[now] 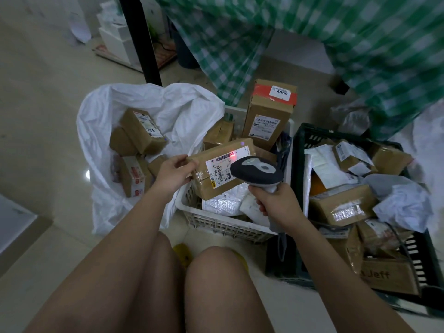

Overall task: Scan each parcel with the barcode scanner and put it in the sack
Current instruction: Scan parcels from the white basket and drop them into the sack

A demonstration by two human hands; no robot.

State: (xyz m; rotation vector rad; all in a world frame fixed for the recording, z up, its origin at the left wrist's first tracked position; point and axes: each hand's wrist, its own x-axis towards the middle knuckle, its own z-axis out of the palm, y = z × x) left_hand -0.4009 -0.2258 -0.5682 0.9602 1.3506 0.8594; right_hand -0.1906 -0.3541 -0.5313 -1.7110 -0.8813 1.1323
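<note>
Sitting low, bare knees (149,284) filling the bottom of the frame; just beyond them, gripping the barcode scanner (258,173) by its handle in the right hand (276,200), fingers wrapped fully round it, head tilting up-left at the label; pinching the brown parcel (221,169) at its left end in the left hand (175,174), thumb on top and fingers curling under; red scan light landing on the barcode near the label's upper right edge. Holding the parcel over the white basket (216,222), long axis running from lower left to upper right; judging the drop to be leftward, since the white sack (101,145) is gaping at centre left, right beside the left hand, which is the nearer of the two. Already lying in the sack: several brown boxes. Waiting in the white basket: padded white mailers, smaller boxes and, at the back, a tall box (269,114) with red tape standing upright. Crowding the dark crate (298,164) at right: more boxes, crumpled paper and bagged items; draping across the top of the frame, green checked cloth (312,44).
</note>
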